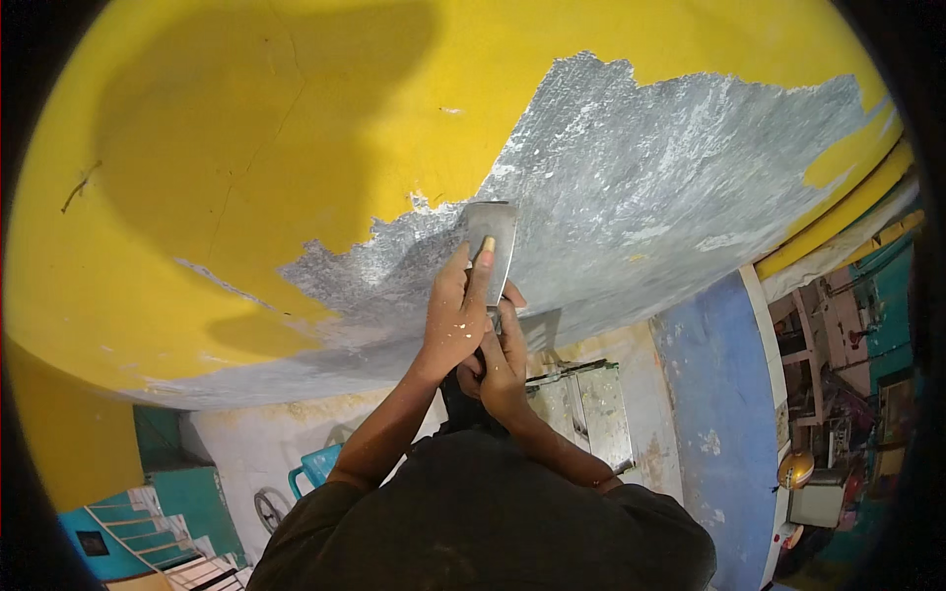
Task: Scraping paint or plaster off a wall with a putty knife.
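Note:
Both of my hands are on one wide metal scraper (494,229), whose blade edge meets the wall at the border of the yellow paint (429,162) and the bare grey patch (635,170). My left hand (457,314) lies along the blade, a finger pressed flat on the metal, with white flecks on its skin. Lower down, my right hand (506,362) is closed round the scraper's handle, which the fingers mostly hide. Ragged paint edges run left and right of the blade. A thin crack shows in the yellow paint at upper left.
Below stand a metal board or table (606,406) with a paint-spotted top, a turquoise plastic chair (318,465) and a wheel (267,510). A blue strip of floor or wall (724,414) runs at right, beside cluttered shelves (809,354). Stairs (148,535) are at lower left.

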Demonstrator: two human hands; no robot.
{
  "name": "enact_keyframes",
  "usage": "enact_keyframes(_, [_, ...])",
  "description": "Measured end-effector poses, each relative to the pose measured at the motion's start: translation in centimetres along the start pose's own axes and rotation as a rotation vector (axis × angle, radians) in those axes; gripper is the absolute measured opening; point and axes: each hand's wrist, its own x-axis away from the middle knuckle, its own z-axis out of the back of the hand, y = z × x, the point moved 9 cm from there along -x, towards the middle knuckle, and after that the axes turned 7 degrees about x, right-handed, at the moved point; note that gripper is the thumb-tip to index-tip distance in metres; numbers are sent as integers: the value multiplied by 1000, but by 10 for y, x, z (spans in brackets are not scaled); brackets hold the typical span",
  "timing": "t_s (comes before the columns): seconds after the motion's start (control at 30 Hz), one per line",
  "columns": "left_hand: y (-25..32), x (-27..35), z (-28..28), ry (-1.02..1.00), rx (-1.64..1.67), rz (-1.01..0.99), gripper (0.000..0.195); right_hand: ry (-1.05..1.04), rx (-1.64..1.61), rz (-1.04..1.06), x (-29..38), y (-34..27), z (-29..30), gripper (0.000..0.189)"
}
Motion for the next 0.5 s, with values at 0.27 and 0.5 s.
enact_keyframes(0.27, [18,-12,-7,-29,-71,-17,32,12,-222,-114,-8,8,-7,27])
enact_keyframes(0.5, [94,-49,-34,-12,-18,-245,33,41,-127,-2,-55,-65,9,26])
